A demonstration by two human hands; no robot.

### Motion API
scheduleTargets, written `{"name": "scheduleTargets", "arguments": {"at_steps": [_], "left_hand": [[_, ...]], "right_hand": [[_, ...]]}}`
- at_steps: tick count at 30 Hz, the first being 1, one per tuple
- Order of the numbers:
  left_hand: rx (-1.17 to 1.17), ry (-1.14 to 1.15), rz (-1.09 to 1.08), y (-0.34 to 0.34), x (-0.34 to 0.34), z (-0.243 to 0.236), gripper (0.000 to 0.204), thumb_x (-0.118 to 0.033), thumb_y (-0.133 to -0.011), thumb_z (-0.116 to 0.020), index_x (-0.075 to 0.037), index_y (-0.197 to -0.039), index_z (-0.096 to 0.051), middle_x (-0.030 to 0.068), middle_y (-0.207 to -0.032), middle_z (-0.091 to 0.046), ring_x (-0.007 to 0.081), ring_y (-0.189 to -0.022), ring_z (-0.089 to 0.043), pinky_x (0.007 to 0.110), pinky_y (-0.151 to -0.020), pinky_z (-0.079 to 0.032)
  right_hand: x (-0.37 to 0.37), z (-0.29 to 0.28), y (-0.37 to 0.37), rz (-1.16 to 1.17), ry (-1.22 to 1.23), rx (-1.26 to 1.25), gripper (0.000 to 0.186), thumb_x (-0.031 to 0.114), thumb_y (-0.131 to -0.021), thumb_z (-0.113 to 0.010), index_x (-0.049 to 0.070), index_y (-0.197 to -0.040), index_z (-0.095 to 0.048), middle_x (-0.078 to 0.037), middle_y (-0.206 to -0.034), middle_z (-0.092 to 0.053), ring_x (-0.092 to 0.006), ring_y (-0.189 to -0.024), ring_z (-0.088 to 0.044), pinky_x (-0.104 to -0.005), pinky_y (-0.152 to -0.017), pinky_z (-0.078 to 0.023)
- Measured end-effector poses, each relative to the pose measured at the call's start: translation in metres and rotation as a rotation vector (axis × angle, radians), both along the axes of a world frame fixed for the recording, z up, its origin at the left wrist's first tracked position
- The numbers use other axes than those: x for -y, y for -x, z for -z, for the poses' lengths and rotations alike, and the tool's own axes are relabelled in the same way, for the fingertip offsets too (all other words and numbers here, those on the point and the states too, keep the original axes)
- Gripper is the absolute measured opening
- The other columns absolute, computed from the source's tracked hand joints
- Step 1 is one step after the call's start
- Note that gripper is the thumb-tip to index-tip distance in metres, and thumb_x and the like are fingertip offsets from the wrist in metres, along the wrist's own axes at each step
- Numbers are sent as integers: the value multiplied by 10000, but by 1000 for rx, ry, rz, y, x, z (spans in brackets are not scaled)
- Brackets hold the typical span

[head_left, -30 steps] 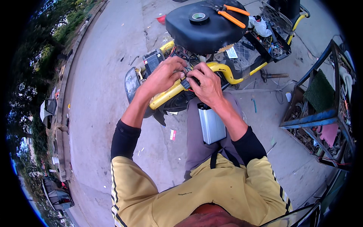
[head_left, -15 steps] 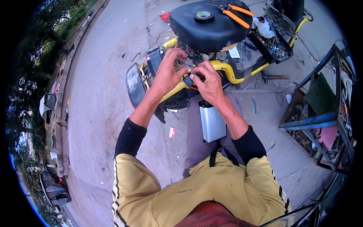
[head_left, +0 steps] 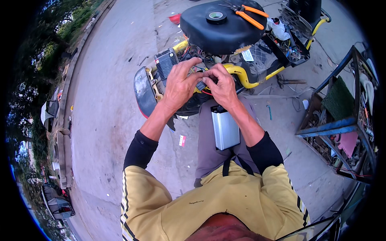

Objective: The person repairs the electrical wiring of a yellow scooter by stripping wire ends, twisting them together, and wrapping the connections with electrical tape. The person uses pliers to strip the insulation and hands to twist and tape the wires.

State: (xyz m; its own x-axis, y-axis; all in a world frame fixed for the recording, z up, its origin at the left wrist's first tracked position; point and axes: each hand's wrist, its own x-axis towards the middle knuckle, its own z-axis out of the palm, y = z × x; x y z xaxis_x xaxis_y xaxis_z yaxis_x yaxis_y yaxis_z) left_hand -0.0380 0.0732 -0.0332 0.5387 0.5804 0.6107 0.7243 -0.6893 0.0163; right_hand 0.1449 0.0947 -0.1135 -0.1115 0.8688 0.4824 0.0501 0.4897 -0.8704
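Observation:
My left hand [head_left: 179, 85] and my right hand [head_left: 222, 84] meet over the yellow frame [head_left: 240, 74] of a stripped electric scooter. The right fingers are closed around a dark wire connector [head_left: 201, 85], with a red wire [head_left: 206, 93] coming out below it. The left thumb and forefinger pinch beside the right fingertips; what they hold is hidden. On my lap rests a silver finned controller box [head_left: 226, 128]. Just beyond the hands, the black seat [head_left: 221, 30] carries a roll of black tape [head_left: 216, 17] and orange-handled pliers [head_left: 251, 17].
A black finned box [head_left: 165, 63] sits at the scooter's rear, beside its tail piece [head_left: 145, 90]. A hammer [head_left: 291, 81] and a small teal tool [head_left: 269, 112] lie on the pavement. At right stands a metal rack [head_left: 333, 128] full of parts. A black tray [head_left: 292, 52] holds wires.
My left hand has turned inward, its fingertips closing in on the right hand's. The right hand has stayed nearly in place at the connector.

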Motion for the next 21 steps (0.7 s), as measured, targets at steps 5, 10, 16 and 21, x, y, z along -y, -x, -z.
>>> {"name": "scheduleTargets", "arguments": {"at_steps": [5,10,16,21], "left_hand": [[75,25,-38,5,-4,11,197,-33,-830,-808,-43,-1026,-802,135,-1410,-663,331,-1247,-670,447,-981,-527],[-5,14,-56,2,-3,7,168,-42,-860,-793,-31,-1026,-769,143,-1418,-653,327,-1236,-670,447,-991,-519],[-149,85,-76,2,0,4,163,-40,-892,-766,-30,-1051,-736,152,-1481,-602,337,-1316,-620,473,-1068,-478],[-153,337,-99,-1,-2,-14,151,-15,-898,-737,-12,-1049,-724,151,-1529,-561,367,-1406,-535,487,-1125,-444]], "right_hand": [[0,-2,1,-17,23,33,144,81,-919,-795,-15,-1015,-744,-130,-986,-643,-329,-908,-690,-430,-807,-541],[4,-4,1,42,-45,100,151,80,-916,-802,-1,-1018,-724,-133,-1012,-637,-355,-937,-695,-465,-816,-547],[10,-5,5,171,-102,317,225,47,-906,-789,37,-1098,-670,-153,-1121,-599,-416,-986,-699,-529,-838,-569],[7,-6,6,188,-195,402,236,42,-888,-797,39,-1089,-674,-150,-1106,-594,-421,-978,-704,-535,-835,-573]]}}
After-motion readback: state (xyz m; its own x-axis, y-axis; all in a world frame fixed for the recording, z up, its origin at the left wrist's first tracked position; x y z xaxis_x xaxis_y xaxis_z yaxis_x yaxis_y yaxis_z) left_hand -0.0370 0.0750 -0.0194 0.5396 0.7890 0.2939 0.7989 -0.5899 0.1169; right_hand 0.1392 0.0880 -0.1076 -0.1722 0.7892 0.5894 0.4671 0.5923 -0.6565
